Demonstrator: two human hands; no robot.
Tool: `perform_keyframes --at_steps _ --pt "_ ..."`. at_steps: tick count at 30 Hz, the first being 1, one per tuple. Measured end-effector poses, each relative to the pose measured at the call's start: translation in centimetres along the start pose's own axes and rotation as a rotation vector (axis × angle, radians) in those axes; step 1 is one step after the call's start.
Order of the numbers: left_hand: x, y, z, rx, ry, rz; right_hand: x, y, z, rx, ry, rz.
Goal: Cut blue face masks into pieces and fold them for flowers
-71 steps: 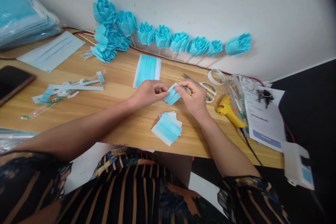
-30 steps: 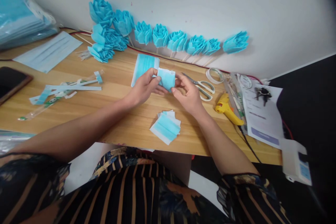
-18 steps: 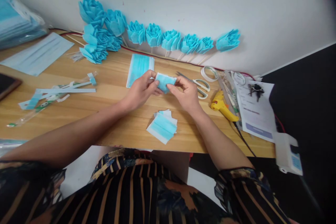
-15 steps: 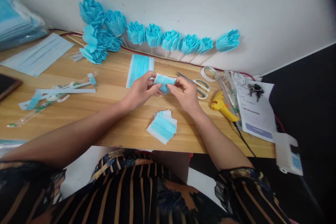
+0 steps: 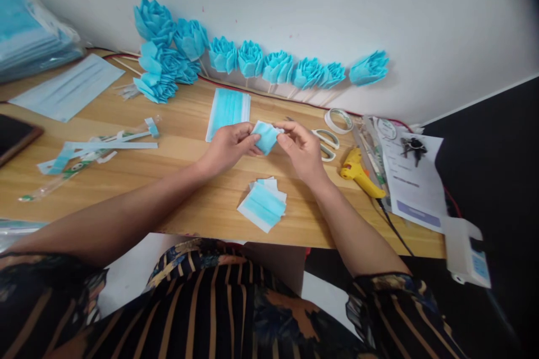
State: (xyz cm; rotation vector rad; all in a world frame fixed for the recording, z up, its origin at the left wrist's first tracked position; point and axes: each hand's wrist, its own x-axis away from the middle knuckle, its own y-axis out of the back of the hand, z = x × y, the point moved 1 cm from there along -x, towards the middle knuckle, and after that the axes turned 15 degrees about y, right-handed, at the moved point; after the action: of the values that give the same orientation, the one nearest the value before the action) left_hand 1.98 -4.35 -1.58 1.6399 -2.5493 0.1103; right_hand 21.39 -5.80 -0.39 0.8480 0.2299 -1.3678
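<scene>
My left hand and my right hand meet above the middle of the wooden table. Both pinch a small folded blue mask piece, the left at its left edge, the right at its right edge. Just below the hands lies a small stack of cut blue mask pieces. A whole blue face mask lies flat just beyond my left hand.
Blue mask flowers line the wall. Scissors, a tape roll, a yellow glue gun and papers with keys sit right. Cut strips, another mask, a phone and bagged masks lie left.
The blue piece was held upright between my hands a second ago; now it is folded smaller and tilted, still pinched by both hands. The view shifted slightly.
</scene>
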Motion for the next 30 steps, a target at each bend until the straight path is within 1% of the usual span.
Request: perform_keyframes --at_steps 2,6,9,12,15,19,23,30 --pt "0.1 0.0 0.2 -0.117 -0.064 -0.042 0.0 0.0 0.2 -0.006 0.032 0.035" --pt "0.4 0.0 0.3 -0.415 -0.175 -0.157 -0.1 -0.2 1.0 0.109 0.137 0.100" --pt "0.5 -0.1 0.2 -0.518 -0.217 -0.174 -0.2 -0.4 1.5 0.173 0.226 0.107" --pt "0.5 -0.2 0.1 -0.513 -0.230 -0.144 -0.2 -0.6 1.7 0.198 0.227 0.080" --pt "0.3 -0.1 0.3 -0.469 -0.186 -0.114 0.0 -0.4 1.3 0.175 0.141 0.021" --pt "0.0 0.3 0.7 -0.424 -0.129 -0.111 0.3 -0.2 0.3 0.120 0.045 -0.045" --pt "0.1 0.3 0.6 -0.407 -0.137 -0.114 0.4 -0.2 -0.2 0.123 0.028 -0.055" --pt "0.3 0.1 0.1 -0.460 -0.129 -0.149 0.3 -0.3 -0.1 0.092 0.033 -0.071"
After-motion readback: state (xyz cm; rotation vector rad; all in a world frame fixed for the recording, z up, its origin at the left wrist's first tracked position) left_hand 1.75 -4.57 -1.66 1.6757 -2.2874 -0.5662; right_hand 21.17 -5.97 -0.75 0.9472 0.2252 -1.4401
